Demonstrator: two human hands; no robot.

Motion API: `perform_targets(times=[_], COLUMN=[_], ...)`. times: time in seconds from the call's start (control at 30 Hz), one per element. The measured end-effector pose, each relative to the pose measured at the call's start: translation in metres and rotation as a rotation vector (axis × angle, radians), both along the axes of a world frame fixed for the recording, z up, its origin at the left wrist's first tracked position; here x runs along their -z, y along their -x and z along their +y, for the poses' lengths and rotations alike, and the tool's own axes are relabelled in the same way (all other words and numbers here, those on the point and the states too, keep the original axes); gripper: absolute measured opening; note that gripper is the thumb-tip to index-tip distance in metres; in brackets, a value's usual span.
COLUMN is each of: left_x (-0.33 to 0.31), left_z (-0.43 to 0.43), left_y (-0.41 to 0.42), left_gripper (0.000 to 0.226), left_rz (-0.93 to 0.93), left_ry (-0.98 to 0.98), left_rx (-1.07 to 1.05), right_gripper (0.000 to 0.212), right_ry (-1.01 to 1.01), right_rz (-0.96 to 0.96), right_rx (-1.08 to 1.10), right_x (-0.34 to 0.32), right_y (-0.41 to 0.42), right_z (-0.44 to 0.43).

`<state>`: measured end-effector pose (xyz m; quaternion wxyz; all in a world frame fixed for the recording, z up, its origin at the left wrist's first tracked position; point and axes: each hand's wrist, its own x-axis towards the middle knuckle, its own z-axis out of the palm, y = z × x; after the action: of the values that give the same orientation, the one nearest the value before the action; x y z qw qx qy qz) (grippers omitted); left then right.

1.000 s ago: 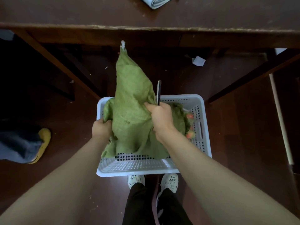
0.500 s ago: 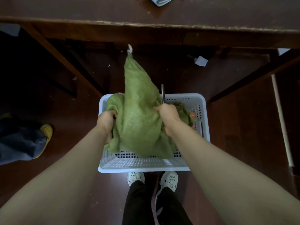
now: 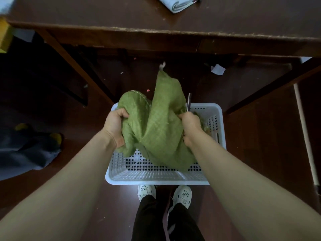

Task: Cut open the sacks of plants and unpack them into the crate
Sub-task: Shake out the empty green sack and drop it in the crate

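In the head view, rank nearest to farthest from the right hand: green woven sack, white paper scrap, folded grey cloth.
1. The green woven sack, gripped by the right hand.
2. The white paper scrap, on the floor beyond.
3. The folded grey cloth, farther, on the tabletop.

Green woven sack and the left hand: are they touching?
Touching. The head view shows the left hand gripping a fold of the green woven sack over the white perforated plastic crate.

green sack [image 3: 154, 129], white perforated crate [image 3: 156, 173]
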<state>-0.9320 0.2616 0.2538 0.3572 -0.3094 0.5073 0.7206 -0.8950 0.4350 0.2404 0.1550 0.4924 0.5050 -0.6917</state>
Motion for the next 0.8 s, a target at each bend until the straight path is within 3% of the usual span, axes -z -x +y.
perform_targets(times=[0.3,0.4,0.53,0.63,0.8], left_x=[-0.019,-0.03,-0.038,-0.041,-0.046], left_z=[0.003,0.006,0.011,0.013,0.005], left_y=[0.005,0.007,0.009,0.008,0.013], left_gripper=[0.04,0.042,0.046,0.049,0.047], left_rz=[0.067,0.097,0.099,0.115,0.155], left_ry=[-0.044,-0.097,-0.092,-0.066,-0.065], left_rx=[-0.078,-0.12,-0.087,-0.127,-0.121], right_gripper=[0.02,0.03,0.022,0.031,0.016], right_ry=[0.077,0.001,0.02,-0.017,0.082], right_rz=[0.109,0.035,0.084,0.027,0.113], right_rx=[-0.049,-0.017,-0.061,-0.045,-0.029], right_x=[-0.001,-0.001,-0.005,-0.006,-0.013], right_y=[0.008,0.006,0.007,0.002,0.007], right_z=[-0.016,-0.013,-0.015,-0.013,-0.009])
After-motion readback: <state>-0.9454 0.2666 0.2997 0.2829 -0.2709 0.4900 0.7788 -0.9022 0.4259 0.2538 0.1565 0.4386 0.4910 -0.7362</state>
